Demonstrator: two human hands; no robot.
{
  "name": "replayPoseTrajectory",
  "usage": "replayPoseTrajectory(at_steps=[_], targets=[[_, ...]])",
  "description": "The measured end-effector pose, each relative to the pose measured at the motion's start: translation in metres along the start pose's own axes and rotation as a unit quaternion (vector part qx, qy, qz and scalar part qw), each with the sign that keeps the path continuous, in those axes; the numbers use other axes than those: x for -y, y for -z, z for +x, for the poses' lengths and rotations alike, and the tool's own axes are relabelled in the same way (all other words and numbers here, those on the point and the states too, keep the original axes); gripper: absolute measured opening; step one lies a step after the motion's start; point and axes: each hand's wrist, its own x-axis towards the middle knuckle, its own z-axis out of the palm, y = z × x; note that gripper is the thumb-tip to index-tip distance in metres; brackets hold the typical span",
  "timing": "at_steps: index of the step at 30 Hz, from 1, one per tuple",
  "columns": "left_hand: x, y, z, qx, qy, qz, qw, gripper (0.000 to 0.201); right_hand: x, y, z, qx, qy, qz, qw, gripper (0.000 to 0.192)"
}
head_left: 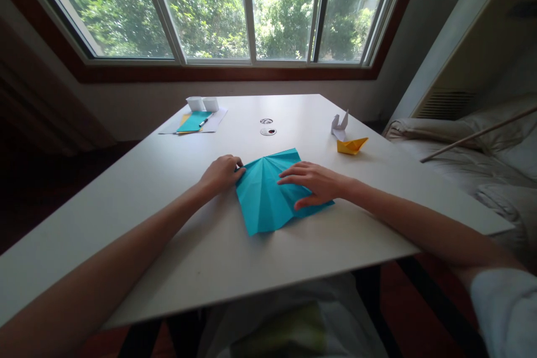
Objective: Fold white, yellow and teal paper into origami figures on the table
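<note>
Teal paper (268, 196), thin, light and easily creased, lies under our hands.
Left hand (220, 174) pinches its corner; right hand (314, 183) presses flat, open, grasping nothing.

A white table (138, 190) carries everything here. Near its far left corner lies a stack of papers (193, 122): white sheets below, a yellow one peeking out, a teal sheet on top. A dark pen (203, 122) rests on that stack. Just behind it, at the far edge, stand 2 small white boxes (202, 103), side by side and touching. Toward the middle of the far half sit 2 round cable holes (267, 126), 1 behind the other. Near the right edge stands a white paper crane (340, 124), upright, with a yellow paper boat (352, 145) just in front of it, touching or nearly so.
</note>
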Motion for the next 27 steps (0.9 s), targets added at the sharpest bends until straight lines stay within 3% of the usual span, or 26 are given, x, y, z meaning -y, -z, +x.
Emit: replayPoseTrajectory(at_steps=[3, 10, 14, 18, 20, 23, 27], targets=[[0.004, 0.002, 0.000, 0.001, 0.030, 0.014, 0.999, 0.034, 0.012, 0.000, 0.002, 0.027, 0.025, -0.007, 0.999, 0.064], [0.002, 0.005, -0.002, 0.006, 0.072, 0.003, 0.997, 0.036, 0.019, -0.006, 0.004, 0.002, 0.045, -0.067, 0.997, 0.040], [0.001, 0.006, -0.001, -0.002, 0.082, -0.056, 0.995, 0.044, 0.015, -0.009, 0.003, -0.044, -0.045, -0.071, 0.995, 0.036], [0.005, 0.002, 0.004, -0.046, 0.122, -0.242, 0.961, 0.057, 0.007, -0.006, -0.001, -0.158, -0.182, 0.015, 0.970, 0.031], [0.007, -0.001, 0.005, -0.088, 0.134, -0.363, 0.918, 0.060, 0.003, -0.004, -0.001, -0.246, -0.278, 0.109, 0.922, 0.033], [0.009, -0.004, 0.007, -0.130, 0.130, -0.503, 0.844, 0.060, -0.003, 0.001, 0.002, -0.344, -0.373, 0.310, 0.804, 0.038], [0.007, -0.004, 0.008, -0.136, 0.102, -0.595, 0.786, 0.056, -0.010, 0.007, 0.006, -0.342, -0.447, 0.531, 0.633, 0.045]])
